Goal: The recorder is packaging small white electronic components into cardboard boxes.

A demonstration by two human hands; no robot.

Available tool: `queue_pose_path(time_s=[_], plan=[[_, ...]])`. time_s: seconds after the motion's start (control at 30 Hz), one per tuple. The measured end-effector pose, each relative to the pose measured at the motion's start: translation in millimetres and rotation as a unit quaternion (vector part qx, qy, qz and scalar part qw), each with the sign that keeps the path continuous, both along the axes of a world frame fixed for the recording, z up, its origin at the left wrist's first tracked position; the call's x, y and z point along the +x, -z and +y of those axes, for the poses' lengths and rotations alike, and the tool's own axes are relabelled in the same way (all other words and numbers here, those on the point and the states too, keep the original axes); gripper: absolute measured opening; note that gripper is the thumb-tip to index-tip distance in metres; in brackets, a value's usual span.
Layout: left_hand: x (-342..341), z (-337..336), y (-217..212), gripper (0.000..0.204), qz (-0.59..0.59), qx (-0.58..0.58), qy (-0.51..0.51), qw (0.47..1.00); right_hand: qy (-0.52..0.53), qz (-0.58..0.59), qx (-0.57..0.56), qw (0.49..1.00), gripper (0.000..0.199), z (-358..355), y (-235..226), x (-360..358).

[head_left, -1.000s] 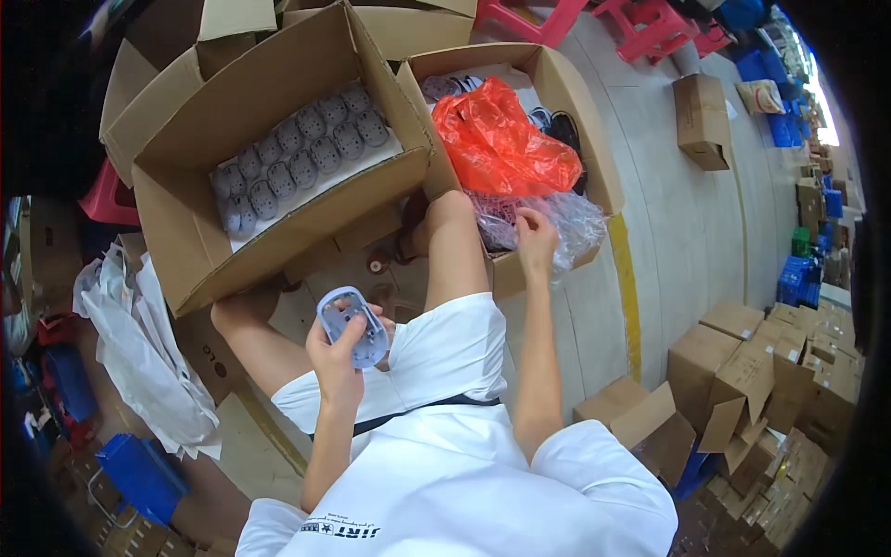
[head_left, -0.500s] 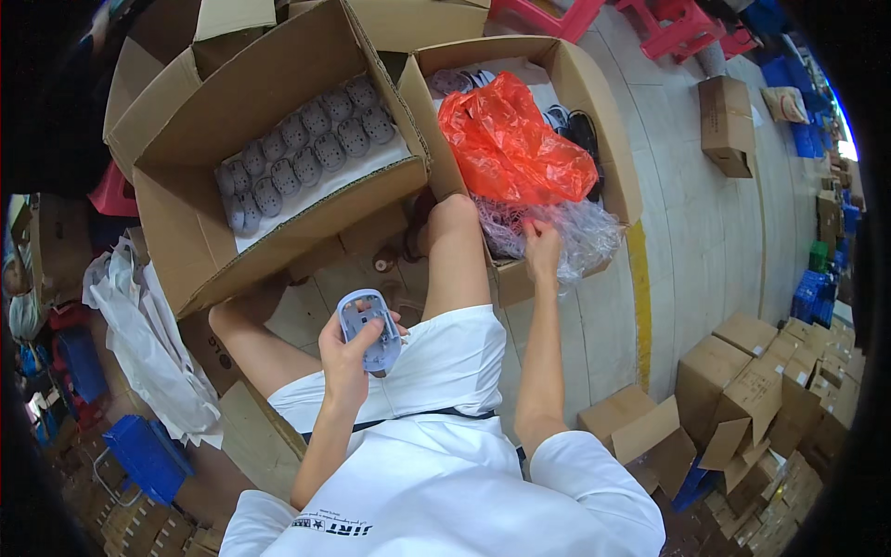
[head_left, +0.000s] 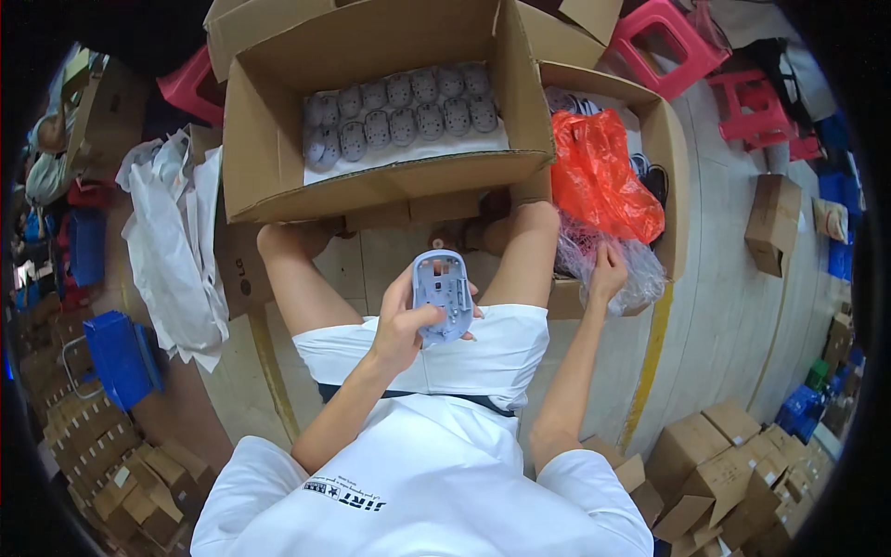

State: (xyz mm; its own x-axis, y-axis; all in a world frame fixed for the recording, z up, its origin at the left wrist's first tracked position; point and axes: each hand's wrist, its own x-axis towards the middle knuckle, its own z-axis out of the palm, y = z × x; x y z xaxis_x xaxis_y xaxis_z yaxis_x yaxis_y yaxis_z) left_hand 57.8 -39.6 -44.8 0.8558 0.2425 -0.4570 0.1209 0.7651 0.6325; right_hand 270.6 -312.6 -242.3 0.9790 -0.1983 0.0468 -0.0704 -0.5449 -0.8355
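Note:
My left hand (head_left: 401, 323) holds a pale lilac computer mouse shell (head_left: 442, 290) above my lap. The thumb lies on its hollowed inner side, and the fingers wrap round behind it. My right hand (head_left: 609, 272) is at the near end of the right-hand carton (head_left: 675, 176), over a crumpled transparent plastic bag (head_left: 642, 286). Its fingers are drawn together at the bag; whatever they pinch is hidden. A red plastic bag (head_left: 605, 176) lies just beyond. In front of me, grey mouse shells (head_left: 403, 127) stand in two rows inside a larger open carton (head_left: 390, 192).
White plastic sheets (head_left: 172, 246) hang at the left, near a blue crate (head_left: 113, 357). Pink stools (head_left: 670, 42) stand at the far right. A closed carton (head_left: 773, 223) sits on the tiled floor, with stacked cartons (head_left: 715, 459) at the lower right.
The whole view has swung, so the cartons look more level and sit further right. My left hand still holds the mouse shell, and my right hand stays at the transparent bag.

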Motion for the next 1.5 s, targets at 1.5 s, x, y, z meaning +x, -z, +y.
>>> queue_pose_path(time_s=[1.5], plan=[[62, 0, 28, 0.06, 0.126, 0.008, 0.034, 0.991, -0.37, 0.042, -0.117, 0.921, 0.021, 89, -14, 230]])
